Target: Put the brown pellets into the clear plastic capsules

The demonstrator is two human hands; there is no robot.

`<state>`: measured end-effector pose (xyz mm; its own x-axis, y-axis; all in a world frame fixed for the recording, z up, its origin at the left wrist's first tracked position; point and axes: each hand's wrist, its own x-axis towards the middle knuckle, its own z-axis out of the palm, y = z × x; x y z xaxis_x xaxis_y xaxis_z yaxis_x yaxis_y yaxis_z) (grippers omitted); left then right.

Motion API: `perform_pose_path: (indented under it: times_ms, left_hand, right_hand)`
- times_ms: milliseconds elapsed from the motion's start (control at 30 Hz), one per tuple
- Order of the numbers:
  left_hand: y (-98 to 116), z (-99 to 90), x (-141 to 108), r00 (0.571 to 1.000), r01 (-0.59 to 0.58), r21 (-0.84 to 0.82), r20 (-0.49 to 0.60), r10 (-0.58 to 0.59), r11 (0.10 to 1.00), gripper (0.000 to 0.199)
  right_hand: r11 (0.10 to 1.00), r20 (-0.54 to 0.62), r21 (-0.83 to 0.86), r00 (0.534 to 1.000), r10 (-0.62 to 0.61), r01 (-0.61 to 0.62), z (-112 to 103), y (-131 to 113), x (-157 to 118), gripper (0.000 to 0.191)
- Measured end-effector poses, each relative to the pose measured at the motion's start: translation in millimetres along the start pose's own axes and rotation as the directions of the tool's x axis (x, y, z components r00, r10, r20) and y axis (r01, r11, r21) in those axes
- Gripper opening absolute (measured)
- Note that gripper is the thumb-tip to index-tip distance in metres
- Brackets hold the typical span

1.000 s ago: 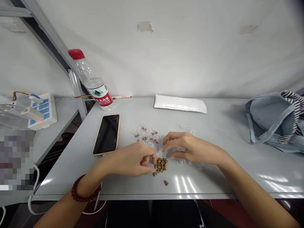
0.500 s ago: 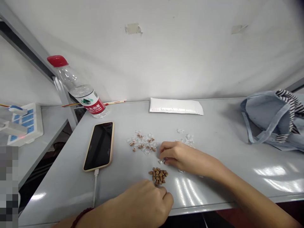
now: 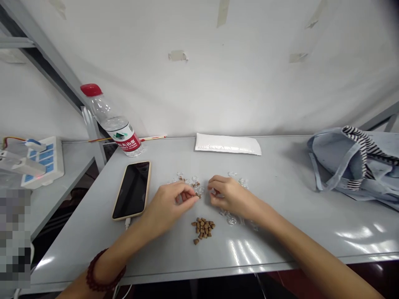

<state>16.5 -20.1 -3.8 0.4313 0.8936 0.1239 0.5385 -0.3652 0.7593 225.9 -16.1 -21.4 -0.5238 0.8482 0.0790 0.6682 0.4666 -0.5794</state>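
My left hand [image 3: 174, 201] is at the near edge of a group of small clear plastic pieces with brown bits in them [image 3: 195, 180]. Its thumb and forefinger are pinched near one such piece; what they hold is too small to make out. Just to the right, my right hand [image 3: 229, 193] has its fingers curled, and whatever lies between the fingertips is hidden. Below both hands lies a pile of small brown pellets [image 3: 204, 227]. More clear plastic pieces [image 3: 231, 220] lie under and around my right hand.
A phone [image 3: 132, 191] on a cable and a red-capped bottle [image 3: 126, 137] stand left. A white packet [image 3: 227, 143] lies by the wall. At right is a blue cloth bag [image 3: 336, 160]; a power strip [image 3: 46, 160] sits far left.
My left hand has moved up from below the pellets to the filled pieces, uncovering a stray pellet. My right hand has shifted slightly up, and the clear piece at its fingertips no longer shows.
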Motion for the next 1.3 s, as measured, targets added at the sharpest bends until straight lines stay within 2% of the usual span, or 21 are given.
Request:
perform_pose_path:
  times_ms: [133, 200, 267, 367, 467, 533, 633, 700, 767, 900, 1000, 1167, 1300]
  left_hand:
    - [-5, 4.9, 3, 0.994, 0.081, -0.245, -0.057, -0.098, 0.966, 0.013]
    - [-6, 7.1, 3, 0.993, 0.069, -0.365, -0.062, -0.098, 0.928, 0.014]
    - [-7, 8.9, 3, 0.995, 0.038, -0.407, -0.069, -0.072, 0.913, 0.014]
    - [-9, 10.6, 3, 0.994, -0.055, -0.349, -0.103, 0.02, 0.936, 0.012]
    - [-13, 11.2, 2, 0.977, -0.185, -0.207, -0.144, 0.157, 0.961, 0.012]
    - [-15, 11.2, 1, 0.947, -0.289, -0.104, -0.177, 0.268, 0.952, 0.013]
    - [-16, 11.8, 1, 0.876, -0.432, 0.017, -0.23, 0.424, 0.902, 0.016]
    - [-17, 12.2, 1, 0.841, -0.484, 0.047, -0.25, 0.479, 0.874, 0.018]
    - [-16, 12.0, 1, 0.842, -0.483, 0.033, -0.255, 0.475, 0.875, 0.019]
    - [-14, 9.5, 1, 0.899, -0.399, -0.036, -0.213, 0.383, 0.916, 0.018]
    - [-14, 8.6, 1, 0.917, -0.364, -0.05, -0.193, 0.349, 0.93, 0.024]
    - [-13, 9.9, 1, 0.909, -0.388, 0.005, -0.163, 0.383, 0.922, 0.027]
    - [-11, 10.0, 2, 0.886, -0.432, 0.061, -0.156, 0.436, 0.9, 0.026]
  right_hand:
    - [0.985, -0.1, 0.167, 0.994, -0.033, 0.05, -3, -5, 0, 0.015]
    - [0.962, -0.109, 0.269, 0.994, -0.023, 0.052, -4, -11, 0, 0.015]
    - [0.937, -0.103, 0.346, 0.995, -0.006, 0.042, -3, -17, 0, 0.016]
    - [0.907, -0.09, 0.421, 0.996, 0.021, 0.018, 1, -22, 0, 0.018]
    - [0.873, -0.087, 0.487, 0.995, 0.058, -0.008, 6, -22, 1, 0.018]
    - [0.837, -0.085, 0.546, 0.993, 0.083, -0.023, 8, -22, 1, 0.018]
    - [0.775, -0.067, 0.629, 0.989, 0.133, -0.062, 8, -23, 1, 0.016]
    - [0.736, -0.043, 0.67, 0.985, 0.169, -0.097, 7, -25, 1, 0.015]
    - [0.697, -0.014, 0.706, 0.981, 0.195, -0.128, 6, -27, 1, 0.012]
    - [0.611, 0.012, 0.781, 0.98, 0.198, -0.133, 5, -29, 2, 0.009]
    - [0.559, -0.001, 0.821, 0.979, 0.203, -0.115, 4, -28, 3, 0.009]
    - [0.555, 0.013, 0.822, 0.978, 0.207, -0.128, 5, -25, 3, 0.008]
    - [0.549, 0.024, 0.823, 0.973, 0.231, -0.15, 5, -25, 3, 0.007]
